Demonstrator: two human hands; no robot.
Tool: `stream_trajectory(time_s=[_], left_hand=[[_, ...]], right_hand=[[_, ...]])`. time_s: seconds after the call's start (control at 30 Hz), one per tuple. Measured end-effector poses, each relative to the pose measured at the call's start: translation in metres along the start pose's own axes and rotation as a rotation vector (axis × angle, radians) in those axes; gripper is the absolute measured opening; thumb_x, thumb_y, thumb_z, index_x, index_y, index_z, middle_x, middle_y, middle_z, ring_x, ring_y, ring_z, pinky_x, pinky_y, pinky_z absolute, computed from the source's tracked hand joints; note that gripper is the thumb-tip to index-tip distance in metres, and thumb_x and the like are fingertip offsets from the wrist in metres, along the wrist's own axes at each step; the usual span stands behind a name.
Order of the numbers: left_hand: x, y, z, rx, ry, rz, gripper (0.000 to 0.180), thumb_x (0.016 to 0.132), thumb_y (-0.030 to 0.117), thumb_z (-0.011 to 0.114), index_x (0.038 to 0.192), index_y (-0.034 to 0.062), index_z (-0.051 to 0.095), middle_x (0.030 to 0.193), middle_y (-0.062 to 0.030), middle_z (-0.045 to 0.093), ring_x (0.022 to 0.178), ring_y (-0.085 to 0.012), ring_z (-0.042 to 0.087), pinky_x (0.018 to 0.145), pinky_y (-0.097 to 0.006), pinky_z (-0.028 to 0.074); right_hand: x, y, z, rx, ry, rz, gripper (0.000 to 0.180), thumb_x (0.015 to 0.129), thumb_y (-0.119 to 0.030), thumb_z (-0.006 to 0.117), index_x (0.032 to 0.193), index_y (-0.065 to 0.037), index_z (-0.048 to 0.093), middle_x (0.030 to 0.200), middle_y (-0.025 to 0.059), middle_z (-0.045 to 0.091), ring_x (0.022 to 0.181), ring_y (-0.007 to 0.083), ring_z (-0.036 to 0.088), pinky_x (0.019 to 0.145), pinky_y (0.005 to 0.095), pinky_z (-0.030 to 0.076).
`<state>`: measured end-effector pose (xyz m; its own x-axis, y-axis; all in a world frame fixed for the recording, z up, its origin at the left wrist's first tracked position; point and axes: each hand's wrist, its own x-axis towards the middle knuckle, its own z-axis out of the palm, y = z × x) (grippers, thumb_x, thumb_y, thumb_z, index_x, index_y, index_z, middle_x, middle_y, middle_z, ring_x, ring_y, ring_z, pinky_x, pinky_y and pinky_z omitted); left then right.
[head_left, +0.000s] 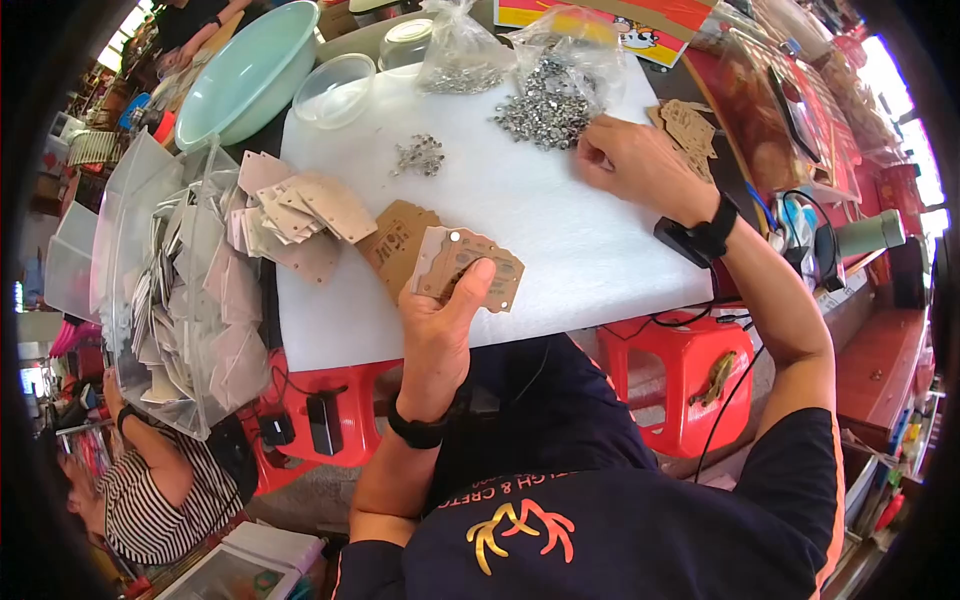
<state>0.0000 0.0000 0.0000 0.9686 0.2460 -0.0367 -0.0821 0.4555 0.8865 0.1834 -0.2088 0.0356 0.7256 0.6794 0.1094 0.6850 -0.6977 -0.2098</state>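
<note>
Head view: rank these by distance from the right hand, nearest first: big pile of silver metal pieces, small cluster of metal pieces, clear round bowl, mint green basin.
From the right hand:
1. Big pile of silver metal pieces, right at the fingertips, up and left of the hand.
2. Small cluster of metal pieces, mid-board, further left.
3. Clear round bowl, at the board's far left corner.
4. Mint green basin, beyond the bowl, off the board at far left.

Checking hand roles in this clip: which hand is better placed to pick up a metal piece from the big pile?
Probably the right hand: its fingers already rest at the edge of the pile of metal pieces. The left hand is nearer the body, occupied holding a brown cardboard tag.
</note>
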Motion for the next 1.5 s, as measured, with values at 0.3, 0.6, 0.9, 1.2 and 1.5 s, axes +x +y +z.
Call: stream_trajectory(time_s=[0.3, 0.6, 0.9, 1.2, 1.5], left_hand=[[0.001, 0.004, -0.002, 0.002, 0.006, -0.009, 0.019, 0.091, 0.006, 0.063, 0.109, 0.0012, 0.061, 0.100, -0.0015, 0.062, 0.091, -0.0087, 0.058, 0.081, -0.026, 0.048], [-0.002, 0.003, -0.001, -0.010, 0.003, 0.002, 0.019, 0.091, 0.008, 0.064, 0.110, 0.0019, 0.062, 0.101, -0.0016, 0.063, 0.091, -0.0089, 0.059, 0.082, -0.026, 0.049], [-0.003, 0.000, -0.002, -0.009, -0.001, 0.013, 0.019, 0.091, 0.007, 0.065, 0.109, 0.0023, 0.062, 0.100, -0.0017, 0.064, 0.091, -0.0086, 0.059, 0.082, -0.026, 0.048], [-0.004, 0.001, -0.003, -0.012, 0.020, 0.013, 0.019, 0.091, 0.006, 0.065, 0.109, 0.0023, 0.062, 0.101, -0.0017, 0.063, 0.091, -0.0083, 0.059, 0.083, -0.026, 0.048], [-0.005, 0.000, -0.004, -0.012, 0.035, 0.023, 0.020, 0.090, 0.006, 0.066, 0.109, 0.0018, 0.062, 0.101, -0.0018, 0.063, 0.091, -0.0084, 0.059, 0.081, -0.025, 0.048]], right_hand=[[-0.026, -0.012, 0.008, 0.369, -0.079, -0.143, 0.011, 0.085, -0.008, 0.066, 0.089, 0.002, 0.064, 0.086, 0.0130, 0.063, 0.080, 0.0272, 0.061, 0.072, 0.0350, 0.048], [-0.033, -0.006, 0.005, 0.435, -0.089, -0.227, 0.009, 0.086, -0.004, 0.065, 0.093, 0.001, 0.065, 0.087, 0.0108, 0.065, 0.079, 0.0260, 0.063, 0.071, 0.0336, 0.050], [-0.031, -0.017, 0.013, 0.387, 0.006, -0.219, 0.012, 0.086, -0.012, 0.066, 0.093, -0.002, 0.067, 0.088, 0.0117, 0.066, 0.077, 0.0289, 0.065, 0.068, 0.0369, 0.051], [-0.030, -0.030, 0.017, 0.330, -0.013, -0.246, 0.011, 0.086, -0.008, 0.067, 0.095, -0.004, 0.067, 0.086, 0.0103, 0.062, 0.077, 0.0280, 0.063, 0.068, 0.0370, 0.049], [-0.027, -0.032, 0.014, 0.325, -0.026, -0.279, 0.012, 0.085, -0.011, 0.068, 0.095, -0.004, 0.068, 0.086, 0.0107, 0.063, 0.075, 0.0302, 0.063, 0.066, 0.0385, 0.049]])
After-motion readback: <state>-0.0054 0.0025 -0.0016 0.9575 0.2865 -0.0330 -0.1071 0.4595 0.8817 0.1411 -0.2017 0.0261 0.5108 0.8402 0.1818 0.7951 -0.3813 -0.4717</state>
